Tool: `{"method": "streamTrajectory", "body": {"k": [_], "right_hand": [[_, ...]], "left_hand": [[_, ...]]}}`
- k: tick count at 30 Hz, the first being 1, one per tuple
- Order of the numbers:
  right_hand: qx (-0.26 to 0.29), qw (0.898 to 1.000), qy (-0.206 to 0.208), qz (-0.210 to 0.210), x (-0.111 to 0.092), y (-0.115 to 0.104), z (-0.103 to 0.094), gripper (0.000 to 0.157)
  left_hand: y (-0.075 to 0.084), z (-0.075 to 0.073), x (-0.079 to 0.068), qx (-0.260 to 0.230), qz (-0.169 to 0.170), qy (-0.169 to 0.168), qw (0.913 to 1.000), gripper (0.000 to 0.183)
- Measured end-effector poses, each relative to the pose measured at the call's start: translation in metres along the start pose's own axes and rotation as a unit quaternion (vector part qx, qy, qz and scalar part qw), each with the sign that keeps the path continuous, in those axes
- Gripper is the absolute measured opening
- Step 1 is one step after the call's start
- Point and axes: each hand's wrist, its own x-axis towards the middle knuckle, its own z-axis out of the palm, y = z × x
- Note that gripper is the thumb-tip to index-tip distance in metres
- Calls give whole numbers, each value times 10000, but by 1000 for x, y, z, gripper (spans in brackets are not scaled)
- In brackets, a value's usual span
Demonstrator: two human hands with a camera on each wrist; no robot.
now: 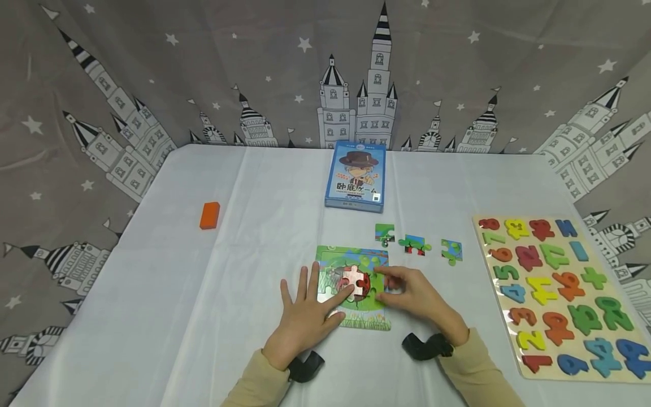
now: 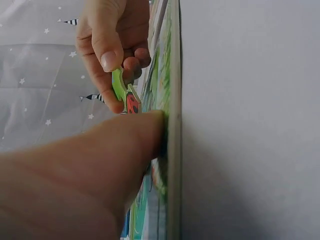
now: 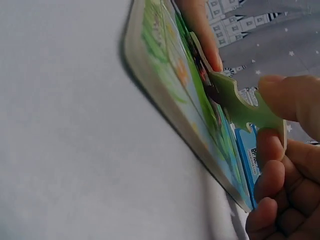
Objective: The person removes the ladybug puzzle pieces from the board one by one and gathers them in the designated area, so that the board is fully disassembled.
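Observation:
A jigsaw puzzle board [image 1: 366, 324] with a ladybug on green lies flat on the white table. My left hand [image 1: 304, 321] is spread over its left part, fingers straight, the thumb and index finger reaching across the board. From the right side, my right hand [image 1: 418, 293] pinches a green puzzle piece [image 3: 235, 106] between thumb and fingers. This piece is tilted up over the board, and part of the red ladybug shows on it in the left wrist view. Three loose puzzle pieces, the nearest a leafy one [image 1: 385, 232], lie just beyond the board.
Behind the board stands a blue game box [image 1: 355, 176]. On the right lies a wooden number board [image 1: 531, 271] with colourful pieces. An orange block [image 1: 209, 216] sits at the left. A grey castle-print cloth [image 1: 285, 73] hangs at the back.

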Motion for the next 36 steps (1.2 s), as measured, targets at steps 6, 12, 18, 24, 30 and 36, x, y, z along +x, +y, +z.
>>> {"method": "streamTrajectory", "body": {"k": [6,12,18,24,30,36], "right_hand": [[-175,9998,-119,-20,-1,17,-1,46],[-747,9967,-160,-276,-2,18,-1,50],[-702,9966,26,-430,-2,21,0,41],[-982,9929,-10,-666,-2,22,1,37],[-908,9943,33,-557,-4,23,-2,41],[-957,9949,121,-306,-19,28,-36,47]], "left_hand": [[0,0,1,-61,82,-31,9999,48],[1,2,2,-15,106,-7,9999,46],[1,3,3,-40,30,36,10000,45],[1,3,5,-88,7,-31,10000,46],[0,5,5,-103,-13,-85,9999,46],[-1,5,2,-130,-41,-99,9999,47]]}}
